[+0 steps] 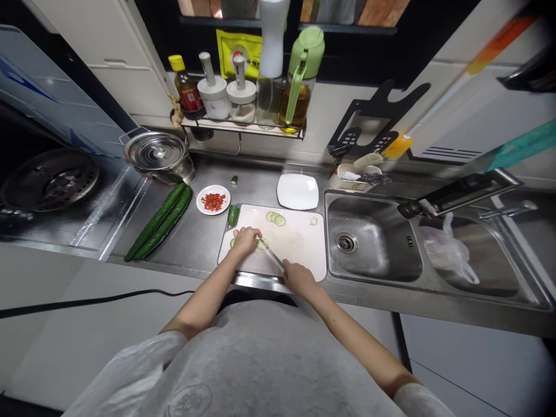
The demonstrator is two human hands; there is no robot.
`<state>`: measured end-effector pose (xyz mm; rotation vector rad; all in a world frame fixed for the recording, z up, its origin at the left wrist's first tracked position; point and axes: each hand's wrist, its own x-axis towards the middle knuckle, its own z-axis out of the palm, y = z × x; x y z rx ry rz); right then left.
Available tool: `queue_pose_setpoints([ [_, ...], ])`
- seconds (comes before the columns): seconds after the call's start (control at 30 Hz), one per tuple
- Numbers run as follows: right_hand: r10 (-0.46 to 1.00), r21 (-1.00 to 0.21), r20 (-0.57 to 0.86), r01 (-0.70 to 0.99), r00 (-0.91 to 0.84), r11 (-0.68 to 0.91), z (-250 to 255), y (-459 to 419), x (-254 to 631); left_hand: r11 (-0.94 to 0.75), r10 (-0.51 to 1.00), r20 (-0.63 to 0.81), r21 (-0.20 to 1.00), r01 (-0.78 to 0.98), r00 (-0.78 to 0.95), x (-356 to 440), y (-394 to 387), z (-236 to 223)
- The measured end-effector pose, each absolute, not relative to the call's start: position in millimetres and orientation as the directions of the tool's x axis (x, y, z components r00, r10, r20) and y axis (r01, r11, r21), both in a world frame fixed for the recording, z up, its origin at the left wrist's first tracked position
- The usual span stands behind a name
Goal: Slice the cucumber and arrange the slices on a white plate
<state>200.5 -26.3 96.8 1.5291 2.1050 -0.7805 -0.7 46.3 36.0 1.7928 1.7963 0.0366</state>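
On the white cutting board (299, 255), my left hand (247, 241) is closed over a piece of cucumber (233, 242), mostly hidden under the fingers. My right hand (300, 279) grips a knife (273, 255) by its handle, the blade pointing up and left toward my left fingertips. Beside the blade lies a cut cucumber slice (262, 244). A few overlapping cucumber slices (276, 218) rest near the board's far edge, and a small pale piece (313, 220) sits at the far right. At the upper left corner is a cucumber chunk (233, 215).
Left of the board are a plate (200, 204) of chopped red pieces, two whole cucumbers (160, 223) and a lidded steel pot (158, 153). Behind it stand a white square plate (297, 191) and a cucumber end (234, 180). A double sink (373, 231) adjoins right; a condiment shelf (247, 128) hangs above.
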Motion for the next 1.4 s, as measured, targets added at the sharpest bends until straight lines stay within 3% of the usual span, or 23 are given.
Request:
queue_pose_setpoints([
  [0.53,0.67,-0.196,-0.679,0.954,-0.298,0.226,101.4,-17.2,192.7,0.096,0.917,-0.39,0.408,0.908,0.078,0.4,48.6,30.8],
  [1.4,0.706,-0.205,-0.646,0.957,-0.289,0.204,88.5,-58.4,222.5,0.102,0.916,-0.395,0.391,0.915,0.066,17.7,43.0,39.5],
])
